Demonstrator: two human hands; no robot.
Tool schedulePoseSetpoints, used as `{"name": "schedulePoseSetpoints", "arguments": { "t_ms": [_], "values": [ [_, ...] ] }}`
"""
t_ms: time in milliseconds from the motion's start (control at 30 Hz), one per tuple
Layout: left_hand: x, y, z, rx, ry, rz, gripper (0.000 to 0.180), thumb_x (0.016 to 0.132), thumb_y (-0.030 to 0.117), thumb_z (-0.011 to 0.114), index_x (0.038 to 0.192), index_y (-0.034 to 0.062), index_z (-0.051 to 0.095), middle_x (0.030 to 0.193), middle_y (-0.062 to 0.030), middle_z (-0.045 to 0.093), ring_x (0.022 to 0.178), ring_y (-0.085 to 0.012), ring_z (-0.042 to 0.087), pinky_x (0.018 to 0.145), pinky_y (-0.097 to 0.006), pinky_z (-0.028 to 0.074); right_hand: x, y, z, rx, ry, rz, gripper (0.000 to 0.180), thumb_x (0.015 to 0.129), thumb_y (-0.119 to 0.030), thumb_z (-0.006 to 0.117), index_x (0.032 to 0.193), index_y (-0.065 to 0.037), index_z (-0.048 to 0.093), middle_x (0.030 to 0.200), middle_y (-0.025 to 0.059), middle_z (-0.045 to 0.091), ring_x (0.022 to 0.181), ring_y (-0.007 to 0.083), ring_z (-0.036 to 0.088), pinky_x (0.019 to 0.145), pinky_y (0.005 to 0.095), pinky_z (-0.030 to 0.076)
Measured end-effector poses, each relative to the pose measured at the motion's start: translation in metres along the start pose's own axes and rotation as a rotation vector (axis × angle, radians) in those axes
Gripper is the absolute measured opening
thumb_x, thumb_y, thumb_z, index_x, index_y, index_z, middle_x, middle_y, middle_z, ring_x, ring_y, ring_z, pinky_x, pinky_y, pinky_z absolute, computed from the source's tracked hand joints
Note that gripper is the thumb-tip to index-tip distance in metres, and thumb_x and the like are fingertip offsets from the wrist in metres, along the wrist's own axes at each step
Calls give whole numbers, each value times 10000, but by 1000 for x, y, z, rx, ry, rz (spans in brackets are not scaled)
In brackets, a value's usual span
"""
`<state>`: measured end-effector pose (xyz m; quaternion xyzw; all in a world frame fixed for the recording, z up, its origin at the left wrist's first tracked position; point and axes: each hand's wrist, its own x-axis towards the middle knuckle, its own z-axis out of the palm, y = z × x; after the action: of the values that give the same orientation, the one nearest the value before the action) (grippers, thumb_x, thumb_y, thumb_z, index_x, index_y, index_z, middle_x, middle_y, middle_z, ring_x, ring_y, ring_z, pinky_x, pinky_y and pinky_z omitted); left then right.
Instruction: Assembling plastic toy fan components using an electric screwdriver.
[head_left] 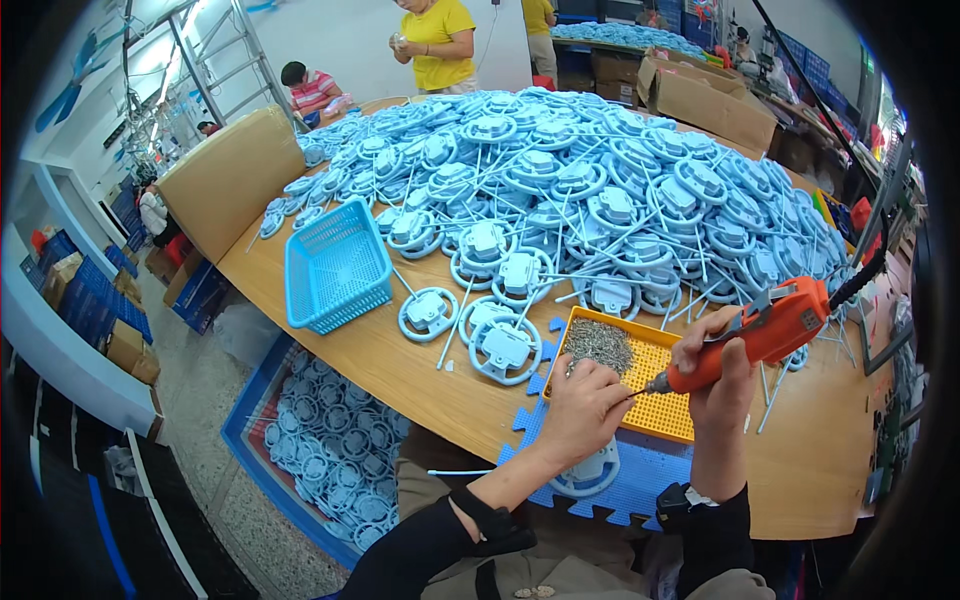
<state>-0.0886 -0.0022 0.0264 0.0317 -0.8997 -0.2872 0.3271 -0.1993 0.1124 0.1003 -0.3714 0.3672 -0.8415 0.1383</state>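
My right hand (pixel 712 375) grips an orange electric screwdriver (pixel 765 330), its bit pointing left toward my left hand (pixel 585 405). The left hand's fingers are pinched together at the bit's tip, over the near edge of a yellow tray (pixel 660 400) holding a heap of small screws (pixel 598 343). Whether a screw sits between the fingers is too small to tell. Below the left hand a light blue plastic wheel part (pixel 592 472) lies on a blue foam mat (pixel 640 478).
A large heap of light blue wheel parts with thin rods (pixel 590 190) covers the wooden table (pixel 400 370). A blue plastic basket (pixel 338 265) stands at the left. A floor bin of the same parts (pixel 330 440) sits below. Other people work behind the table, near cardboard boxes (pixel 700 95).
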Motion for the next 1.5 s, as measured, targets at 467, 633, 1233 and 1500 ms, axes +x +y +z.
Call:
{"name": "schedulePoseSetpoints", "arguments": {
  "t_ms": [467, 633, 1233, 1500],
  "values": [
    [11, -10, 12, 6, 38, -31, 82, 761, 191, 712, 791, 119, 685, 805, 12, 581, 875, -196, 538, 952, -503, 291, 11, 6, -6, -82, 5, -8, 381, 869, -377, 654, 981, -66, 464, 769, 83, 549, 598, 151, 525, 573, 292, 436],
    [13, -18, 10, 105, -7, -20, 97, 751, 202, 716, 752, 118, 667, 796, 14, 572, 883, -191, 536, 950, -521, 278, 12, 6, -8, -56, 48, -30, 390, 850, -347, 682, 960, -54, 449, 767, 100, 553, 600, 152, 536, 567, 289, 455],
    [3, -3, -6, -107, 0, 40, 122, 784, 143, 692, 899, 100, 690, 839, -20, 601, 853, -203, 547, 920, -402, 310, 0, -2, -3, 62, 28, -19, 442, 835, -357, 696, 988, -28, 444, 737, 130, 561, 567, 174, 546, 549, 309, 484],
    [-12, -5, -10, -97, 15, 29, 122, 790, 161, 699, 900, 113, 718, 824, -7, 608, 831, -184, 545, 852, -371, 320, -6, -13, 4, 109, 2, -30, 464, 829, -382, 697, 1002, -31, 448, 767, 129, 568, 565, 179, 549, 524, 313, 477]
  ]
}}
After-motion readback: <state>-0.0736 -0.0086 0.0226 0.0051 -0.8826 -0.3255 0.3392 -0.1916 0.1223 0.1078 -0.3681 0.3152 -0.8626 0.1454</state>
